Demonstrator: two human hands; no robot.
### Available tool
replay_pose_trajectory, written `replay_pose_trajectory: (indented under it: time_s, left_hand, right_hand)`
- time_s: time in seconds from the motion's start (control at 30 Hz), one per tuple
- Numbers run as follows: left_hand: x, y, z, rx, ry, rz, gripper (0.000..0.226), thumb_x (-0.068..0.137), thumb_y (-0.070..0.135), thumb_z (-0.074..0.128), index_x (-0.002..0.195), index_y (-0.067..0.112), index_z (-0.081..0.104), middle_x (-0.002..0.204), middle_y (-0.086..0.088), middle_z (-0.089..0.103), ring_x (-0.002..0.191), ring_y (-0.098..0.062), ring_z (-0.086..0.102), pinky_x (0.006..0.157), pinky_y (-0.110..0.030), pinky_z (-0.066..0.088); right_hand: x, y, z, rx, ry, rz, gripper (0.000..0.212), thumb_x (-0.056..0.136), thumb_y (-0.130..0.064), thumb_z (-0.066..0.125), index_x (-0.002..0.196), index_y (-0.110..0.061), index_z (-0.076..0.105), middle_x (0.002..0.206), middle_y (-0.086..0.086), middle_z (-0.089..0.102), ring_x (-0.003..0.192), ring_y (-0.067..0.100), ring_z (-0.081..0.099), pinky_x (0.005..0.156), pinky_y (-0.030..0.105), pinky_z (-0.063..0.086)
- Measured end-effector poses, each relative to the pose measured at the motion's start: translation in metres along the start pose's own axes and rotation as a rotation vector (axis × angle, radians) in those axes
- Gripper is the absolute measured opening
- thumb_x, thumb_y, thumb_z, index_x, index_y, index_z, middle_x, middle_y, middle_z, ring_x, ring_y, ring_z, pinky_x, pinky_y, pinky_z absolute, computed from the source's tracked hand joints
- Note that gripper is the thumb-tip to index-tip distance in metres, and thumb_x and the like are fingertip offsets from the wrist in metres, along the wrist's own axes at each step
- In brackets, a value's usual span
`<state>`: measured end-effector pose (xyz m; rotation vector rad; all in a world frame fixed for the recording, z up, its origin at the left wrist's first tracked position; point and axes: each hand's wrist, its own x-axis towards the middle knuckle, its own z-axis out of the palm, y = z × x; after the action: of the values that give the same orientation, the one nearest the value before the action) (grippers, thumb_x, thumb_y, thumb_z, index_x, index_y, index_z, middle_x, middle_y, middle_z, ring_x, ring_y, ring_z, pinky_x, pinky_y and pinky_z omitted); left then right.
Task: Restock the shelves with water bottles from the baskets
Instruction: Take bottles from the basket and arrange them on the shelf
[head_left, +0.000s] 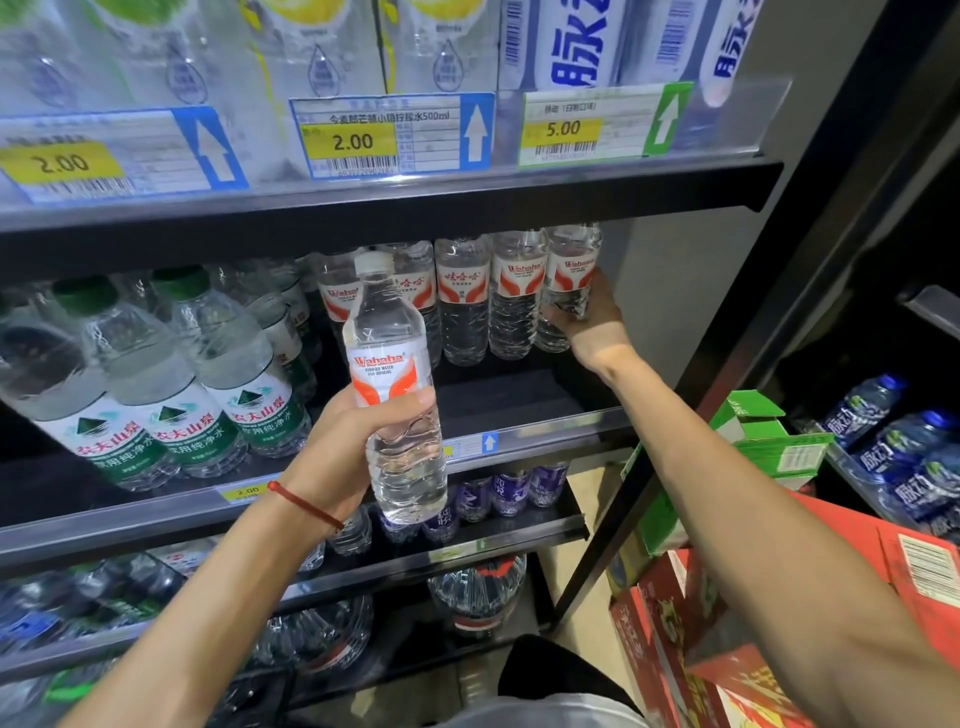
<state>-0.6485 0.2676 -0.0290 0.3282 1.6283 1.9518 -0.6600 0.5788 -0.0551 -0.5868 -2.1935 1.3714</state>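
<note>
Mid-restock, the right hand (589, 325) clasps the end bottle (571, 273) of the standing row (462, 301), while the left hand (337, 457) grips a second bottle (395, 364) upright nearer the body, which I judge must next be set on the bare shelf (509, 389) between both hands.

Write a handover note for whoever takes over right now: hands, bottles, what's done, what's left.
Left hand: grips a Wahaha bottle upright in front of the middle shelf, not yet placed.
Right hand: grips the rightmost bottle of the Wahaha row at the back of that shelf.
Done: that row stands upright at the back.
Left: set the held bottle down, probably in front of the row, where the shelf floor shows, then fetch more. The baskets are not in view.
</note>
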Motion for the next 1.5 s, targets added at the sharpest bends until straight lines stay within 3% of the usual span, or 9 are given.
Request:
replay_pose_trajectory:
  time_s: [0.23,0.33,0.47,0.73,0.93,1.03,1.17,1.37,1.5]
  left_hand:
    - [-0.009,-0.002,0.002,-0.019,-0.005,0.007,0.052,0.074,0.024,0.078,0.12,0.005,0.065,0.097,-0.008,0.072,0.09,-0.024,0.069,0.085,-0.04,0.059]
    - [-0.018,0.001,0.003,-0.004,0.017,0.015,0.059,0.071,0.028,0.084,0.122,0.004,0.063,0.098,-0.008,0.072,0.091,-0.024,0.069,0.089,-0.045,0.057]
    - [-0.036,0.006,0.005,0.014,0.032,0.036,0.077,0.064,0.038,0.086,0.126,0.002,0.059,0.097,-0.007,0.072,0.088,-0.023,0.069,0.085,-0.044,0.053]
    - [-0.073,0.007,0.014,0.099,-0.013,0.096,0.079,0.073,0.045,0.08,0.138,0.01,0.053,0.123,-0.011,0.071,0.113,-0.028,0.069,0.092,-0.039,0.056]
    - [-0.087,0.008,0.019,0.119,-0.033,0.101,0.077,0.078,0.044,0.078,0.143,0.015,0.046,0.135,-0.011,0.064,0.126,-0.027,0.062,0.1,-0.041,0.053]
    - [-0.087,0.014,0.019,0.25,-0.003,0.17,0.06,0.079,0.05,0.081,0.132,0.035,0.059,0.135,-0.012,0.062,0.132,-0.033,0.055,0.11,-0.056,0.046]
    - [-0.085,0.023,0.022,0.403,0.122,0.324,0.047,0.068,0.032,0.093,0.105,0.054,0.07,0.124,-0.009,0.067,0.116,-0.019,0.066,0.101,-0.045,0.055]
    - [-0.083,0.023,0.028,0.51,0.337,0.522,0.049,0.064,0.019,0.095,0.102,0.035,0.068,0.105,0.002,0.074,0.095,0.0,0.07,0.081,-0.014,0.053]
    - [-0.075,0.021,0.03,0.441,0.343,0.506,0.048,0.076,0.0,0.086,0.118,0.013,0.067,0.101,0.017,0.075,0.097,0.001,0.071,0.083,-0.014,0.053]
  right_hand:
    - [-0.067,-0.027,-0.007,-0.339,0.129,0.061,0.041,0.097,-0.018,0.07,0.132,-0.001,0.057,0.132,0.017,0.057,0.122,0.033,0.057,0.103,0.039,0.047]
    - [-0.11,-0.047,-0.01,-0.525,0.093,-0.126,0.037,0.099,-0.026,0.065,0.133,-0.012,0.064,0.134,0.008,0.057,0.126,0.028,0.053,0.1,0.038,0.046]
    - [-0.152,-0.071,-0.019,-0.633,-0.13,-0.303,0.038,0.099,-0.034,0.066,0.134,-0.019,0.063,0.137,-0.003,0.056,0.134,0.018,0.044,0.105,0.038,0.045]
    - [-0.217,-0.109,-0.009,-0.224,-0.633,-0.227,0.058,0.092,-0.047,0.074,0.143,-0.028,0.056,0.132,-0.014,0.063,0.118,0.002,0.062,0.102,0.03,0.053]
    - [-0.237,-0.108,-0.001,-0.003,-0.457,-0.172,0.05,0.087,-0.027,0.084,0.133,-0.025,0.064,0.117,-0.011,0.067,0.095,0.008,0.068,0.092,0.032,0.058]
    - [-0.241,-0.103,0.002,0.037,-0.422,-0.199,0.051,0.09,-0.024,0.081,0.137,-0.025,0.062,0.121,-0.009,0.066,0.102,0.014,0.066,0.094,0.035,0.058]
    - [-0.239,-0.099,0.007,0.059,-0.323,-0.278,0.05,0.095,-0.016,0.076,0.141,-0.021,0.059,0.127,-0.007,0.064,0.115,0.012,0.064,0.098,0.035,0.056]
    - [-0.22,-0.1,0.017,-0.016,-0.227,-0.316,0.054,0.096,-0.009,0.072,0.146,-0.022,0.056,0.138,-0.012,0.06,0.128,0.003,0.057,0.11,0.034,0.049]
    - [-0.203,-0.1,0.023,-0.04,-0.32,-0.356,0.058,0.099,-0.011,0.07,0.152,-0.024,0.05,0.145,-0.014,0.055,0.133,0.001,0.052,0.113,0.029,0.046]
